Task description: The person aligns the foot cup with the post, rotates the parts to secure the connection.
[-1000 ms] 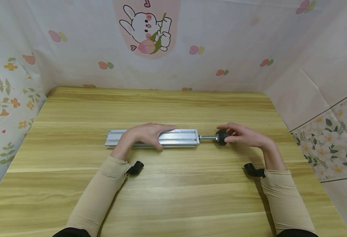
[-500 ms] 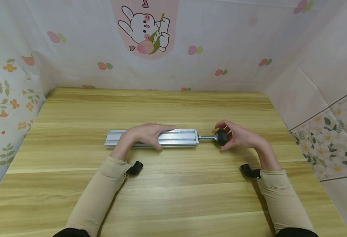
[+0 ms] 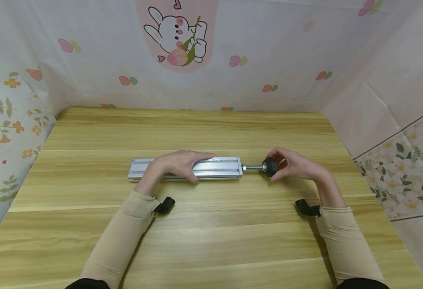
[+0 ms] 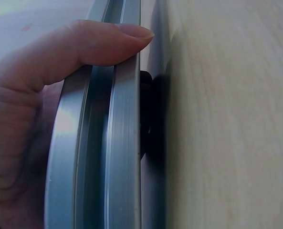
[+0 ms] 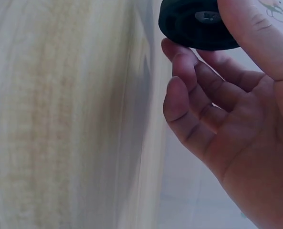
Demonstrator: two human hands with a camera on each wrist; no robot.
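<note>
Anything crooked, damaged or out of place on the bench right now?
Nothing stands out. The silver aluminium rail lies flat on the wooden table under the left hand; the right hand grips the black round knob.

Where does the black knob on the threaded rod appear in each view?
Head: black knob right of centre, in the right hand.
Left wrist: not in it.
Right wrist: top right, between thumb and fingers.
Shared landmark: wooden table, also.
</note>
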